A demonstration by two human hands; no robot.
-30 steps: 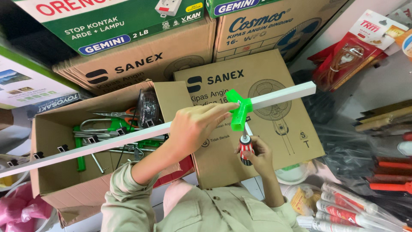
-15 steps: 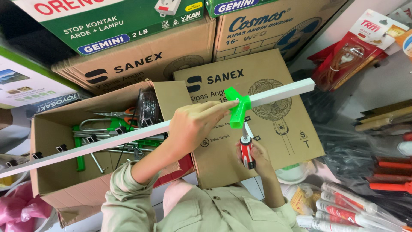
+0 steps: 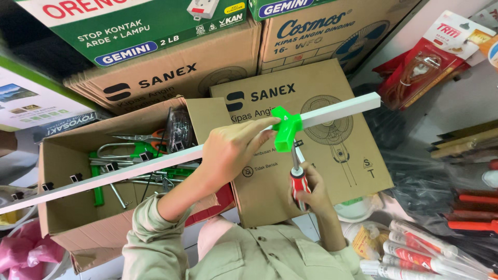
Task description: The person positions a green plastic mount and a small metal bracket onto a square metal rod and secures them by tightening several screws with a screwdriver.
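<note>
Long white square bar held across stacked cardboard cartons.
Left hand (image 3: pixel 236 150) wraps the smooth white bar (image 3: pixel 129 173) mid-scene, beside its glossy green plastic clamp (image 3: pixel 285 129); right hand (image 3: pixel 306 194) is closed on a red-and-black-handled screwdriver (image 3: pixel 296 179) pointing up under the clamp. Brown corrugated cartons (image 3: pixel 321 150) stand behind; red carded packs (image 3: pixel 430 57) hang far right.

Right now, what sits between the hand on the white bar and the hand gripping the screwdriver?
In the head view, the green clip on the white bar and the screwdriver shaft running up into it lie between the left hand and right hand.
</note>
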